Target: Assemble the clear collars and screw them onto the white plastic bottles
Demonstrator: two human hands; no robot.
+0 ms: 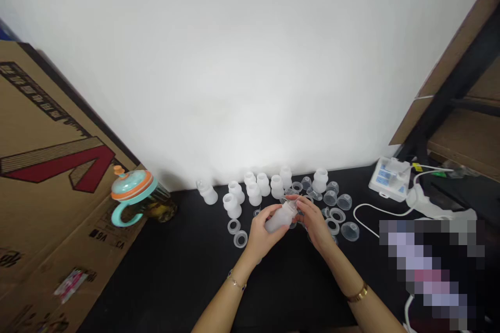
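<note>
My left hand [261, 237] is wrapped round the body of a small white baby bottle [278, 221], which lies tilted with its top toward the right. At that end my right hand [314, 221] has its fingers closed about the bottle's clear top piece [289, 205]. The fingers partly hide this piece. Behind my hands stand several open white bottles [254, 194]. A bottle with a clear cap [207, 191] is at the far left of them. White screw rings [240, 239] lie left of my left hand, and more rings [337, 215] and clear dome caps [349, 231] lie right of my right hand.
On the left a jug with an orange and teal lid [135, 187] stands by a large cardboard box [50, 166]. A white power strip [390, 178] and its cable [365, 205] are at the right. The white wall [250, 73] bounds the black table [175, 281] at the back.
</note>
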